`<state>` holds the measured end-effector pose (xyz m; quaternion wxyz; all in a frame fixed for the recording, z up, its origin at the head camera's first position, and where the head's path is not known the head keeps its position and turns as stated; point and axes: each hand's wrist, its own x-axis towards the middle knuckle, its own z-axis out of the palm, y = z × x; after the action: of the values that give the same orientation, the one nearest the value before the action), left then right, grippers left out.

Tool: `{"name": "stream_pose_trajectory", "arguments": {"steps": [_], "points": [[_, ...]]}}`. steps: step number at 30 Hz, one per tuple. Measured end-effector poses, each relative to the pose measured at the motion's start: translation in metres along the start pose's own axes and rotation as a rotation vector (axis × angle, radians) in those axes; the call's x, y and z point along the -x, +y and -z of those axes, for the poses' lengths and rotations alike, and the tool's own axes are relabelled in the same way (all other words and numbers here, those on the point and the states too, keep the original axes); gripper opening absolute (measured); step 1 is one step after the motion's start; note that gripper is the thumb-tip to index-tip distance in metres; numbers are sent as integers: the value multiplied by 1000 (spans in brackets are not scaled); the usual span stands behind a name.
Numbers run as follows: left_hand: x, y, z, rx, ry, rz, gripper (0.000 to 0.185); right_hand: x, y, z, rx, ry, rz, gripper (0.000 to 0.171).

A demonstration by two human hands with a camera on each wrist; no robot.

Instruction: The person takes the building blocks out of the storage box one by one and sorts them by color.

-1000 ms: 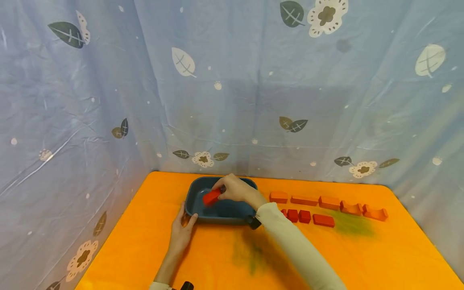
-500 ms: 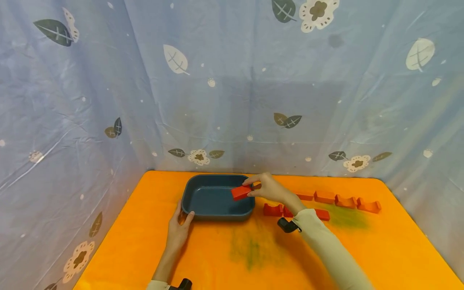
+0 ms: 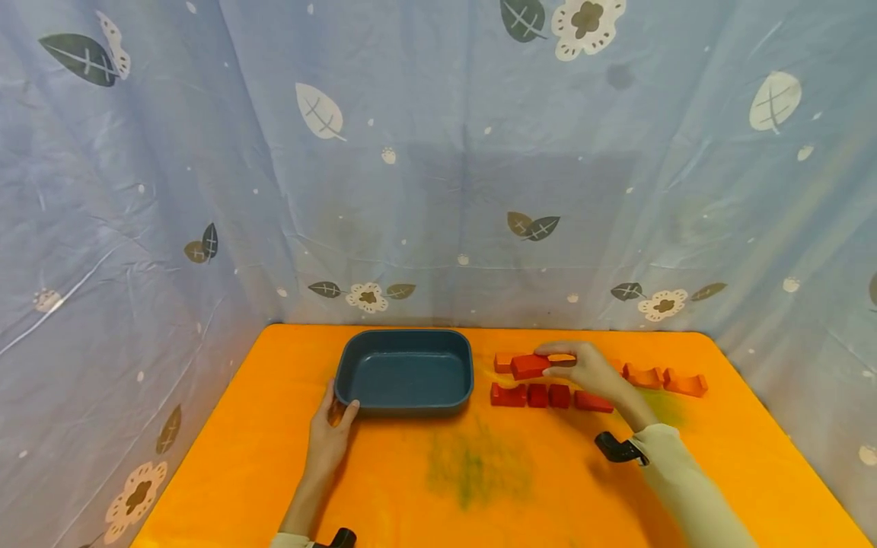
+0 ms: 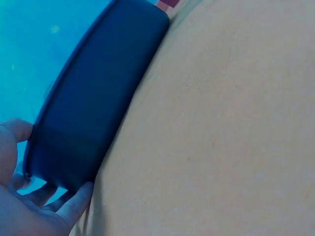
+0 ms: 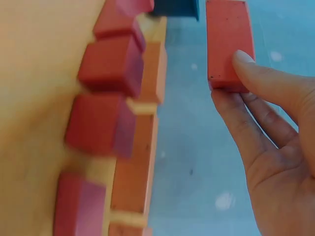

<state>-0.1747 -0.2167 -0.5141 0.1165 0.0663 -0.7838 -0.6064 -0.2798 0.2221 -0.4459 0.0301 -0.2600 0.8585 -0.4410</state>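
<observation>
A dark blue rectangular dish [image 3: 404, 409] stands on the orange table. My left hand [image 3: 326, 441] grips its near left corner, the thumb and fingers spread around the walls; the left wrist view shows fingertips touching the dish wall [image 4: 93, 98]. To the right, my right hand [image 3: 592, 373] pinches a red rectangular block [image 3: 530, 367] between thumb and fingers. That red block [image 5: 229, 42] hangs above the rows of blocks, clear of the dish. Below it lie a notched red block [image 3: 508, 396], two red cubes [image 3: 559, 396] and a red oblong block [image 3: 594, 401].
Behind the red row runs an orange row, with an orange block [image 3: 503, 362] at its left and two notched orange blocks [image 3: 685, 382] at its right; my right hand covers part of it. A patterned blue curtain [image 3: 425, 228] closes off the back and sides.
My right hand has moved right with the red block, from inside the dish to above the block rows. My left hand stays at the dish's corner. The head view has shifted slightly.
</observation>
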Motion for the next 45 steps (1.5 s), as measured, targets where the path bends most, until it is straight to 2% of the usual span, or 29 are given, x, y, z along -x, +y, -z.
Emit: {"name": "stream_pose_trajectory", "arguments": {"steps": [7,10,14,19,26,30,34,37,41,45], "points": [[-1,-1,4,10,-2,20,73,22,15,16,51,83,-6,37],[0,-2,4,15,2,16,73,34,21,22,116,116,-36,37],[1,-3,5,9,12,12,73,54,33,32,145,165,-61,38],[0,-4,3,15,7,11,73,83,51,51,128,213,-54,38],[1,-2,7,11,-4,2,74,111,75,68,215,264,-104,39],[4,-1,11,1,4,4,74,117,84,69,211,255,-135,39],[5,-3,13,-3,17,14,74,116,93,64,211,208,-124,38],[5,-4,11,-1,22,10,74,114,96,61,284,209,-96,36],[4,-5,7,3,19,-2,75,116,95,61,356,240,-106,35],[5,-6,6,-10,24,0,74,121,96,56,296,216,-155,37]]}}
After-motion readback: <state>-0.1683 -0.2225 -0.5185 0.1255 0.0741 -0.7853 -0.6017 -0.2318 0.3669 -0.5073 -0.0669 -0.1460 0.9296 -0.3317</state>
